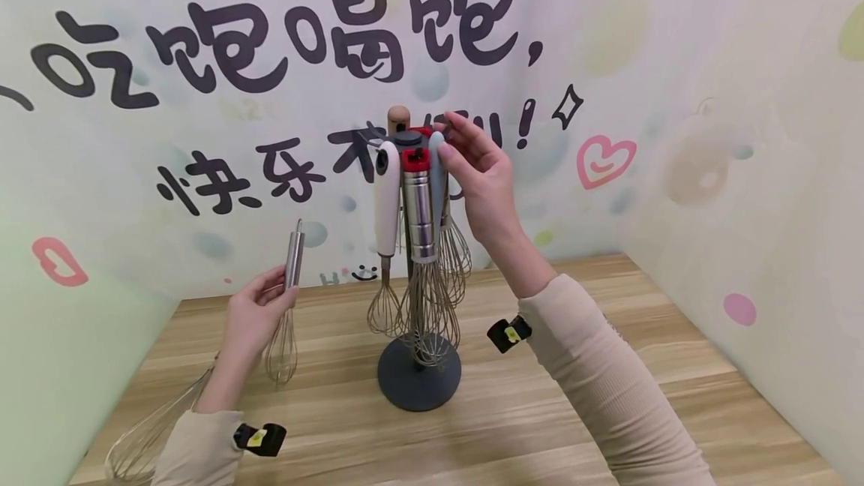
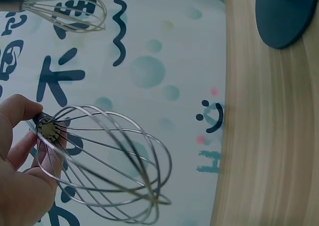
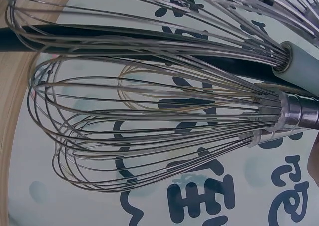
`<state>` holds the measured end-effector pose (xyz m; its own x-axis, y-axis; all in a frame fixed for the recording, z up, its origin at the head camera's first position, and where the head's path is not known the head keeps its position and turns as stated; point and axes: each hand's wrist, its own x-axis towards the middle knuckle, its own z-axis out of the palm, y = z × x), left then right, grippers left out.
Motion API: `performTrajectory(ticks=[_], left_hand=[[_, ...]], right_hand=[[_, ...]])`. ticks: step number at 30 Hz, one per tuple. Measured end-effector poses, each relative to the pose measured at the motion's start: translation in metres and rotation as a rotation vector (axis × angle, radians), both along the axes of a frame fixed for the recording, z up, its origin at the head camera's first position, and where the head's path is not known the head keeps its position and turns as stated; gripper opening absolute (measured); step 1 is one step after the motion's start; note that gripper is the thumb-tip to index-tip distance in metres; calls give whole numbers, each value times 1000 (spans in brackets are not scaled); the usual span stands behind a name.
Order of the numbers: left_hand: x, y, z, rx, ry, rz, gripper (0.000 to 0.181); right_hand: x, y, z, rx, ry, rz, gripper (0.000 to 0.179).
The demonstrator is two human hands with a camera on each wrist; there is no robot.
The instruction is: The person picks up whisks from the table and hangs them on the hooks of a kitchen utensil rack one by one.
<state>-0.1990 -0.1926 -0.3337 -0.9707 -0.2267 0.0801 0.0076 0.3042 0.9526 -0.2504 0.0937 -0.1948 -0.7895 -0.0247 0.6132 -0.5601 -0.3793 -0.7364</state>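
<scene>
My left hand [image 1: 253, 321] grips a small whisk [image 1: 295, 257] by its metal handle, left of a dark whisk stand [image 1: 398, 388]. The whisk's wires point down in the head view; they fill the middle of the left wrist view. At the stand's top, my right hand [image 1: 482, 178] pinches the upper end of a whisk with a light blue handle [image 1: 437, 171], the thumb against it. Beside it hang a whisk with a silver handle and red cap [image 1: 420, 208] and a white-handled whisk [image 1: 387, 205]. The right wrist view shows overlapping wire loops [image 3: 149, 121]; most of that hand is out of frame.
A large whisk [image 1: 145, 433] lies on the wooden table [image 1: 540, 411] at left, partly behind my left forearm. A wooden handle [image 1: 398, 117] rises behind the stand's top. A printed wall cloth [image 1: 304, 133] stands behind the table.
</scene>
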Motion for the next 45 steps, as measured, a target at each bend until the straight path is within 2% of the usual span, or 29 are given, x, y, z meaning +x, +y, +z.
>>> performTrajectory(ticks=[12,22,28,37,45], left_hand=[[12,19,23,70,23,-18,53],[21,38,40,127,103,-65,51],[23,41,42,132,113,-71,52],[25,42,41,139,123,-77,52],[27,46,43,168,155,-89,51]], right_hand=[[0,2,1,-13,7,16,47],[0,3,2,-27,5,8,46],[3,2,-1,3,13,5,46],[9,6,-4,141,59,-21,55],[6,6,-6,138,70,-14,56]])
